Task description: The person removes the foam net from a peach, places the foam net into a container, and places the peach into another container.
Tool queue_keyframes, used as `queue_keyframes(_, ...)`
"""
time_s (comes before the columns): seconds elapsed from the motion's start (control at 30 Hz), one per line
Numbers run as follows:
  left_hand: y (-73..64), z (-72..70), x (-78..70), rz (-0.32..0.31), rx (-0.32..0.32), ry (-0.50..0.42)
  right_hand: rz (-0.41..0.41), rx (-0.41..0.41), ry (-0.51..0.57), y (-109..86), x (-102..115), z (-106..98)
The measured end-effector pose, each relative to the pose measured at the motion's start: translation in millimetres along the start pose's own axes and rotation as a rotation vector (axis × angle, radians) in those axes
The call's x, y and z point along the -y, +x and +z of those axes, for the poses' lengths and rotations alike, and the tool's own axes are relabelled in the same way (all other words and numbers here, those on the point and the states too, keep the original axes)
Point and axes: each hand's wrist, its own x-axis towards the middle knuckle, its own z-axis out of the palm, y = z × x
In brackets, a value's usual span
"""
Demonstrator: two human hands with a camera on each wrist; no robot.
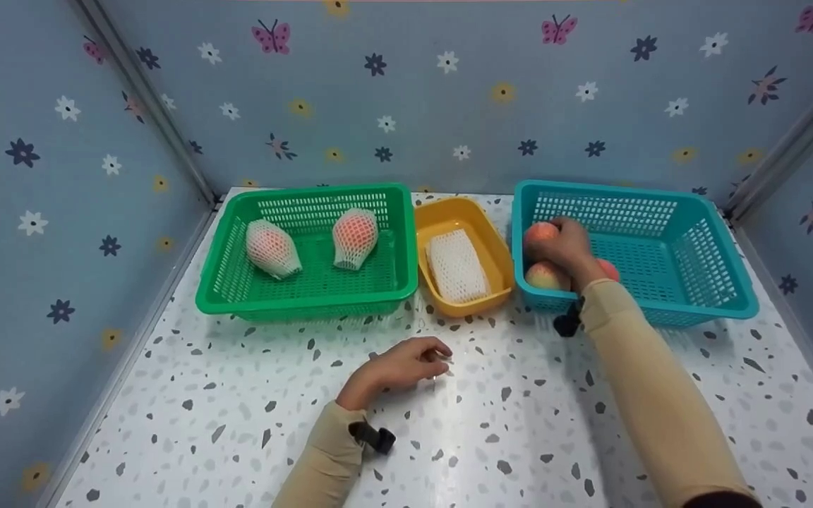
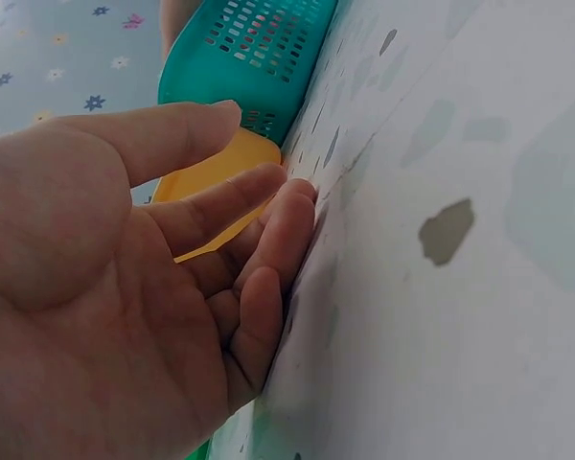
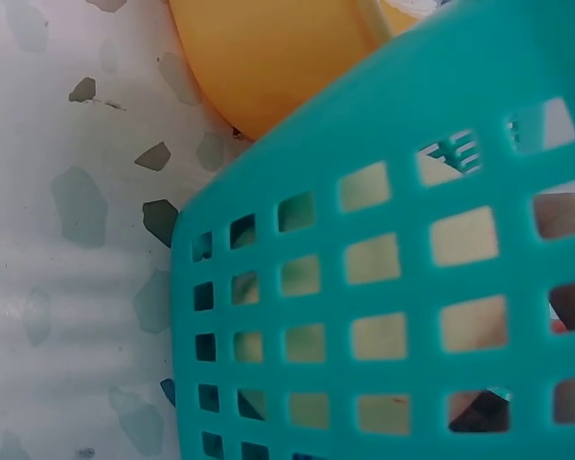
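Speckled table, flowered walls: right hand grips a fruit in the turquoise basket

Blue-grey walls [image 1: 413, 106] printed with flowers and butterflies enclose a white table [image 1: 505, 423] flecked with grey chips. On it, in the left front corner of the turquoise basket [image 1: 660, 268], inside its wall, the right hand [image 1: 567, 247] curls its fingers round a reddish fruit [image 1: 540, 233]. The right wrist view shows mostly the basket's lattice, so the grip itself is largely hidden there.

Just below the held fruit, nearer the person, sits a paler yellow-and-red fruit [image 1: 546, 276]; another red fruit [image 1: 609, 269] shows in part beside the right wrist. The rest of the basket floor stretches off to the right.

Next to the basket on its left is a yellow tray [image 1: 454, 212] with white foam netting [image 1: 457, 267] lying in it. Left of that stands the green basket [image 1: 308, 309], containing two fruits in white nets, one toward the left [image 1: 270, 245] and one toward the right [image 1: 355, 233], well apart from each other.

In front of the yellow tray, low over the table, the left hand [image 1: 406, 363] is relaxed, its fingers loosely bent and the thumb apart from them. Both arms wear beige sleeves [image 1: 660, 395] with black wrist straps [image 1: 371, 435].
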Motion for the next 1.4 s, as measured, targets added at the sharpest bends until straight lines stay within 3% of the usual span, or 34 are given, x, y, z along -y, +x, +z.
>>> queue_keyframes(0.17,0.4,-0.6,-1.2,0.007,-0.001,-0.003,0.001,-0.013,-0.016,-0.7,0.5,-0.5)
queue_keyframes(1.0,0.9,0.4,-0.1,0.006,-0.009,-0.007,-0.08,0.004,-0.306,5.9,0.5,2.5)
queue_keyframes(1.17,-0.3,0.3,-1.0,-0.009,-0.005,-0.01,-0.11,-0.039,-0.303,4.7,1.3,3.2)
queue_keyframes(1.4,-0.8,0.9,0.8,0.023,-0.001,-0.002,-0.146,-0.056,-0.222,1.2,3.6,1.3)
